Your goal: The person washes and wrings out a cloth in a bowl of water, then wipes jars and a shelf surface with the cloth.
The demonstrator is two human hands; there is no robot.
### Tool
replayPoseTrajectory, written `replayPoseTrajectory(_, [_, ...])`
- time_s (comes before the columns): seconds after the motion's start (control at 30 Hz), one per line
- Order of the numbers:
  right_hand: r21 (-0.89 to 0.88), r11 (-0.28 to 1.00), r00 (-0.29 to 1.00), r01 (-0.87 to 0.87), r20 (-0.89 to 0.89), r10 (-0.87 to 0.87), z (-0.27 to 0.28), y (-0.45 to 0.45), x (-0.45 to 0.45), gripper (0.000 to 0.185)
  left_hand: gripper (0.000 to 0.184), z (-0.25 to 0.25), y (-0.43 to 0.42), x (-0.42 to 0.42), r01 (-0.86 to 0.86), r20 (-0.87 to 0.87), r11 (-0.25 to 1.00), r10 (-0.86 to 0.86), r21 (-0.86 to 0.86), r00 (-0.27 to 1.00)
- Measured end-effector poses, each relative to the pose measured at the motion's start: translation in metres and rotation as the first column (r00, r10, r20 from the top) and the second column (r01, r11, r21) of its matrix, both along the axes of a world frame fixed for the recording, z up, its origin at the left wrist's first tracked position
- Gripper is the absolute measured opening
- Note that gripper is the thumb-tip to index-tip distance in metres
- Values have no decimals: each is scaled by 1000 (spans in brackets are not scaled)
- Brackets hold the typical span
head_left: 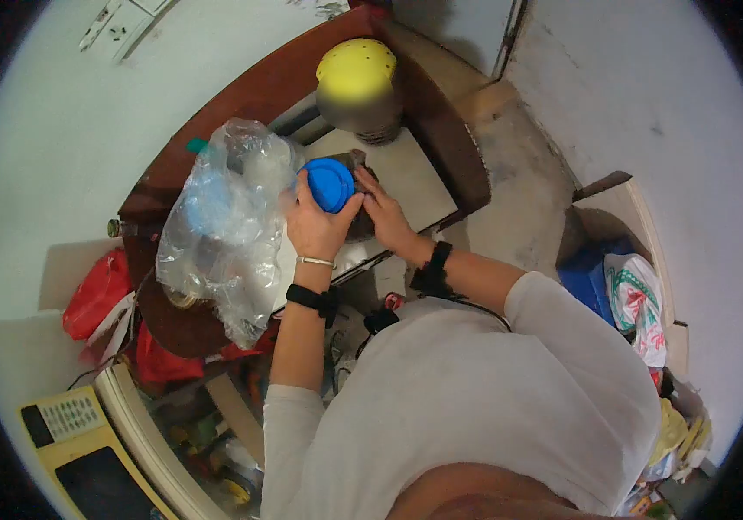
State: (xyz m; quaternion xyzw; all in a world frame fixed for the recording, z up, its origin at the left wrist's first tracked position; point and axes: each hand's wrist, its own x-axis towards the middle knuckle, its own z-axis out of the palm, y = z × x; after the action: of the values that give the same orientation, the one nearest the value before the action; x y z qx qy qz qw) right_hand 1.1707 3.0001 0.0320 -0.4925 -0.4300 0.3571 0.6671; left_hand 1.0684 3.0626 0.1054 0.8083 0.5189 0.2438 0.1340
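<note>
A round blue lid sits on a container with brown, dark sides, most of which my hands hide. My left hand curls around the lid, with thumb and fingers on opposite edges of it. Against the container's right side lies my right hand, its fingers bent along the brown surface. Just left of the lid, a large clear plastic bag with pale and bluish contents bulges on the table, close to my left fingers.
The brown curved table has a pale board on it. A yellow dotted dome-shaped thing, blurred below, stands at the far side. Left are a bottle neck, a red bag and a yellow microwave. A white bag lies right.
</note>
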Motion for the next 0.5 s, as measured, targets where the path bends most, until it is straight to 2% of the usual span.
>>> replayPoseTrajectory(0.13, [175,984,998,-35,55,26,-15,58,30,31,90,14,-1,1,18,-23,1000,-18,0,1000])
replayPoseTrajectory(0.17, [170,985,998,-36,51,28,-14,75,41,31,90,14,0,0,40,-5,998,-40,-39,999])
replayPoseTrajectory(0.23, [-222,939,932,-261,194,305,-8,100,58,31,91,14,2,-4,68,10,995,-68,-74,998])
replayPoseTrajectory(0.27, [-216,942,935,-256,193,298,-3,101,59,31,90,14,5,-5,105,37,991,-102,-81,994])
replayPoseTrajectory(0.33, [-401,880,859,-256,323,398,19,99,64,28,88,15,14,-14,143,65,986,-138,-82,988])
replayPoseTrajectory(0.37, [-398,881,860,-254,324,394,18,90,59,28,87,15,21,-23,230,54,971,-226,-70,973])
replayPoseTrajectory(0.4, [-291,933,928,-214,238,287,14,74,46,29,86,14,25,-28,315,43,947,-313,-61,949])
replayPoseTrajectory(0.43, [-188,970,973,-157,137,184,9,60,34,29,86,17,24,-28,317,43,946,-315,-61,948])
replayPoseTrajectory(0.47, [-189,969,973,-156,137,184,-1,51,25,29,86,21,22,-28,282,-100,960,-281,-4,955])
replayPoseTrajectory(0.5, [-42,999,941,16,339,-1,-7,41,15,31,85,23,20,-28,250,-239,967,-230,55,943])
